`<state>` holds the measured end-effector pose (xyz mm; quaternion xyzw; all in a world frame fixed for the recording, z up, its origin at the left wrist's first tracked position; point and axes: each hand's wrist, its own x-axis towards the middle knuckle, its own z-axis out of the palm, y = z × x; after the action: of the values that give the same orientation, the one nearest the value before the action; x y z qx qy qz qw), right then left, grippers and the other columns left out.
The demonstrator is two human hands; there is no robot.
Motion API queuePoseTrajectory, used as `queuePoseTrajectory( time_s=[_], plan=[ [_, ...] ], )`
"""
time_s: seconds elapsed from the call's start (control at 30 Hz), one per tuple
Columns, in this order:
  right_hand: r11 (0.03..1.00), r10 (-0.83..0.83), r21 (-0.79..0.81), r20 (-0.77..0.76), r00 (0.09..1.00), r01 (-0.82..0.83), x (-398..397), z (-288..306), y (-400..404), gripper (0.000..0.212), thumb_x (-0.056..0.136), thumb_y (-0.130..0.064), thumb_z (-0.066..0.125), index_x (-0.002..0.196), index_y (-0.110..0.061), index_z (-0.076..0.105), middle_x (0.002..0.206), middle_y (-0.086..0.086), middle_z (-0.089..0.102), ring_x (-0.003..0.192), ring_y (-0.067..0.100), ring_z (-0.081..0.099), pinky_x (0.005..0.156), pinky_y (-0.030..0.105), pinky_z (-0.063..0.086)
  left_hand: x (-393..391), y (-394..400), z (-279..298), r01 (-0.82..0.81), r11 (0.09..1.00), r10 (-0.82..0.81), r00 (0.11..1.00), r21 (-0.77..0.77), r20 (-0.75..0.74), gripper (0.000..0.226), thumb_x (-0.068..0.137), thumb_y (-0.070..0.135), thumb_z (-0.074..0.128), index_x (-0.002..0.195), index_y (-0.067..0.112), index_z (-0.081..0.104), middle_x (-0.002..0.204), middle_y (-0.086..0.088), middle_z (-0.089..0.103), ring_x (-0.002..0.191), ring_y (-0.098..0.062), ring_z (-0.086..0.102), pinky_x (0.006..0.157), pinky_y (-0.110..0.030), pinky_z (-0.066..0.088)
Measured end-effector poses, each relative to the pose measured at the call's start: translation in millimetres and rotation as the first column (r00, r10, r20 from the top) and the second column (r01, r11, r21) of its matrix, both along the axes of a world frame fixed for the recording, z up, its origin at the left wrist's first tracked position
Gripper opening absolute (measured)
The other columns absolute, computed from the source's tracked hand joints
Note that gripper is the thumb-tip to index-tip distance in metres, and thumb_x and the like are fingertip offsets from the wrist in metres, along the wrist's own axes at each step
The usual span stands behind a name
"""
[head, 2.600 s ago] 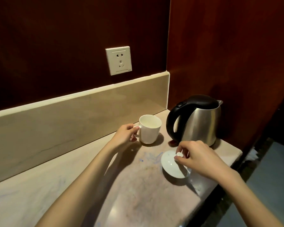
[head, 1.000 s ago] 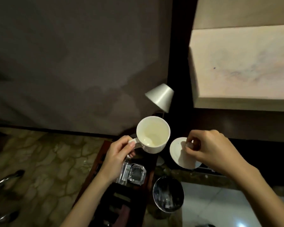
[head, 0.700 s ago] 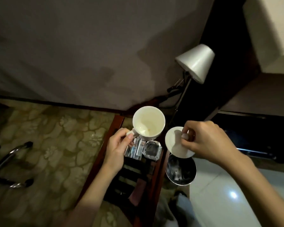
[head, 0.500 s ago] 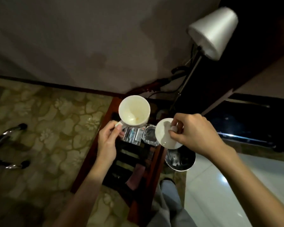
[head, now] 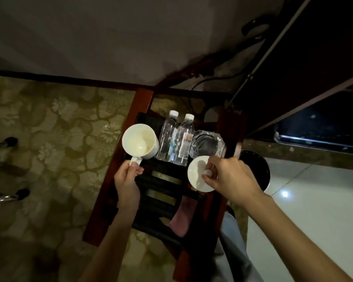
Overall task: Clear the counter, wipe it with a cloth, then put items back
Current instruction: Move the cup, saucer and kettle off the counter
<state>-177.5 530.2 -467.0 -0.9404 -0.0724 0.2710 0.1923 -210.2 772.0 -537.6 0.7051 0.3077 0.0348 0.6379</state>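
Nearest, the left hand (head: pixel 128 180) pinches the handle of the white mug (head: pixel 140 141), and the right hand (head: pixel 230 178) pinches the knob of its white lid (head: pixel 199 174). Both hang above a dark wooden rack (head: pixel 143 102), where two water bottles (head: pixel 176 137) and a glass ashtray (head: pixel 207 143) already sit. Clearing seems underway; wiping and returning remain.

The mug (head: pixel 140 141) was white, with a cream interior. The lid (head: pixel 199 174) was white. The two bottles (head: pixel 176 137) were clear with white caps. The rack frame (head: pixel 139 110) was reddish-brown. The cloth (head: pixel 181 217) was pink. The carpet (head: pixel 59 129) bore an olive-and-tan floral pattern.
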Motion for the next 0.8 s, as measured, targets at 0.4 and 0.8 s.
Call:
queuePoseTrajectory(
  time_s=[0.4,0.8],
  plan=[
    [0.991,-0.036,-0.13,-0.141,0.989,0.018,-18.7,-114.0,35.5,0.028,0.093,-0.033,0.053,0.116,-0.02,0.058,0.111,0.009,0.066,0.102,0.033,0.062,0.079,0.034,0.047,24.8,19.3,-87.5,-0.065,0.998,0.066,0.996,0.022,-0.052,0.024,0.085,0.021,0.051,0.086,0.001,0.062,0.063,0.009,0.063,0.074,-0.016,0.06,0.082,-0.036,0.047],
    [0.993,-0.068,-0.107,-0.092,0.993,0.058,-19.0,-136.4,47.5,0.031,0.094,-0.03,0.054,0.12,-0.015,0.048,0.114,0.008,0.064,0.102,0.033,0.063,0.076,0.035,0.048,32.3,20.4,-99.8,0.086,0.995,-0.077,0.983,0.046,-0.165,0.021,0.098,0.015,0.044,0.09,0.006,0.061,0.099,-0.01,0.064,0.105,-0.029,0.063,0.099,-0.041,0.047]
  ],
)
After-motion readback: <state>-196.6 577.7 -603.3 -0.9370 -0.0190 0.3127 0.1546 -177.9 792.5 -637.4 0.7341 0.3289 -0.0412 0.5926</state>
